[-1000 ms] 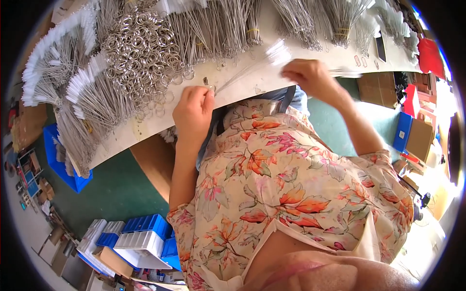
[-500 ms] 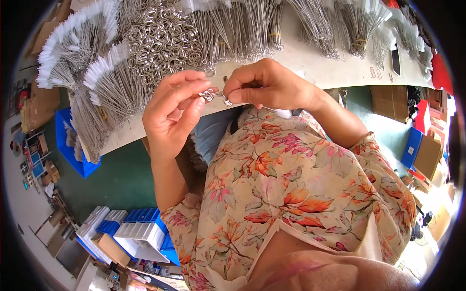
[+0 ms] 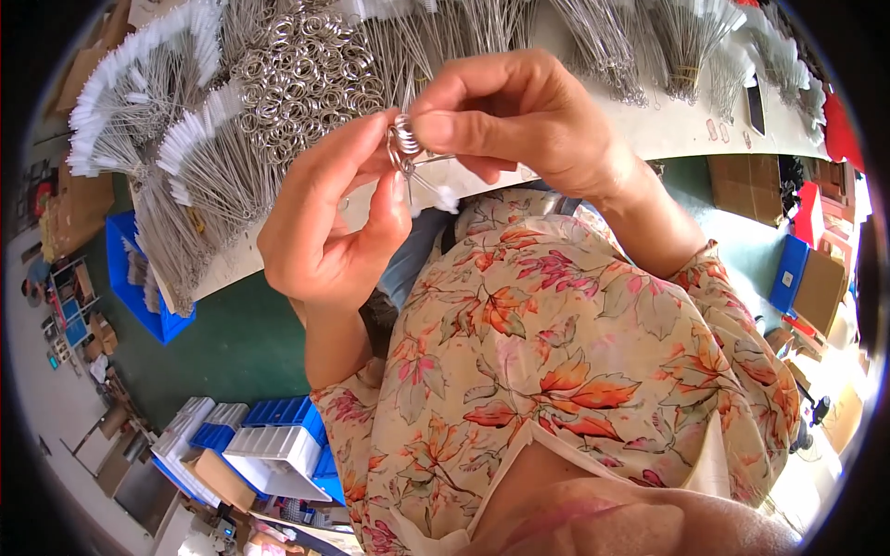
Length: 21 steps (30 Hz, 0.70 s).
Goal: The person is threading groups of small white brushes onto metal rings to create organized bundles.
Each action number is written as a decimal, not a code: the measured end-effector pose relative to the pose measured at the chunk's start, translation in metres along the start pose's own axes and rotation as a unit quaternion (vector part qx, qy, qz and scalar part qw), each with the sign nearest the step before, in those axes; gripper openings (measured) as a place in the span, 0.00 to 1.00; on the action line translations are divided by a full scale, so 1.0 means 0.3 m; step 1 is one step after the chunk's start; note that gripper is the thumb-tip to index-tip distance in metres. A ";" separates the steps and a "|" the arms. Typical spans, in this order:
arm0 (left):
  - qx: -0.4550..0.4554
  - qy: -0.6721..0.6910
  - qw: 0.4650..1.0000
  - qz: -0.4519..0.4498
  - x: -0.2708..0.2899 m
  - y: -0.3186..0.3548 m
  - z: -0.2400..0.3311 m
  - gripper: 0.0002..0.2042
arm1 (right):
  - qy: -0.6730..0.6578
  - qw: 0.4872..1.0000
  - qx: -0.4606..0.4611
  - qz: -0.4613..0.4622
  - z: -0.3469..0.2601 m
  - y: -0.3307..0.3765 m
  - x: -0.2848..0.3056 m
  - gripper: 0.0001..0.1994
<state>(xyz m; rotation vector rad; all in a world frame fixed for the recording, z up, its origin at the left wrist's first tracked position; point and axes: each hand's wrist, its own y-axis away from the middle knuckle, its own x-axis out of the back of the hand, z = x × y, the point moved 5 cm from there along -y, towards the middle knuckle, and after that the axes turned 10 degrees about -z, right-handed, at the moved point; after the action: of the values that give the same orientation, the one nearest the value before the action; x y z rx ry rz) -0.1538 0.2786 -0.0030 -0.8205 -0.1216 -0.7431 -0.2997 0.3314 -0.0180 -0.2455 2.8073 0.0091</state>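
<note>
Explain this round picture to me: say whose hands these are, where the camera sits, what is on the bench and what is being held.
There is no machine here. A person wears a wide-angle camera on the head, looking down, so the picture is round and straight edges bend near its rim. The flowered blouse is the wearer's own, and the two hands come up from it.

The left hand and the right hand meet above the bench edge. Between their fingertips they pinch a small metal ring with a thin wire brush hanging from it.

On the pale bench lie a heap of loose rings and many bundles of white-tipped brushes. Below, on the green floor, stand blue bins.
</note>
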 end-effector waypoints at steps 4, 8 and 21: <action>-0.032 -0.042 0.999 0.007 0.002 -0.023 0.006 0.15 | 0.002 1.000 0.019 0.001 -0.006 -0.018 -0.008 0.09; -0.039 -0.040 0.998 0.005 0.009 -0.038 -0.003 0.14 | 0.029 0.999 0.014 -0.028 -0.001 -0.031 0.000 0.08; 0.233 0.229 0.945 -0.031 0.051 -0.041 -0.091 0.06 | 0.030 0.999 0.030 -0.023 0.020 -0.045 -0.001 0.08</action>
<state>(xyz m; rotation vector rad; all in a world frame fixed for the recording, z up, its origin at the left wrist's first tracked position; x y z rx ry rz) -0.1549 0.2454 -0.0085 -0.1821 0.0947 -0.9011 -0.2952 0.3182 -0.0234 -0.3019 2.8551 -0.0941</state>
